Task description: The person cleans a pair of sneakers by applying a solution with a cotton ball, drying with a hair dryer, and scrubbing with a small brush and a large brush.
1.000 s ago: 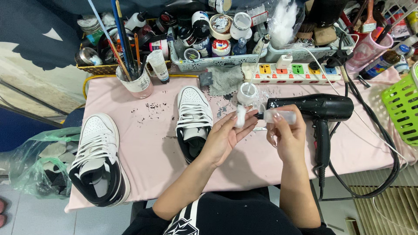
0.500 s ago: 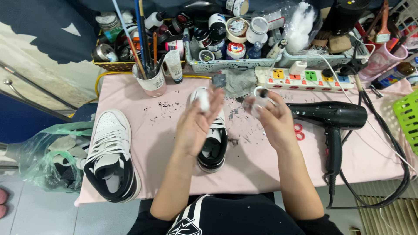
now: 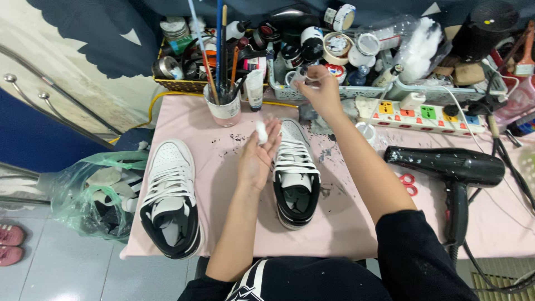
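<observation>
We see that the hands have parted: a second ago they worked close together over the middle of the pink table (image 3: 223,223), and now the right hand (image 3: 319,89) has reached up to the grey tray (image 3: 334,93) of jars at the back, holding a small container there. The left hand (image 3: 257,156) has stayed low but opened, palm up, with a white cotton wad (image 3: 261,130) at its fingertips, beside the black-and-white shoe (image 3: 294,173).
</observation>
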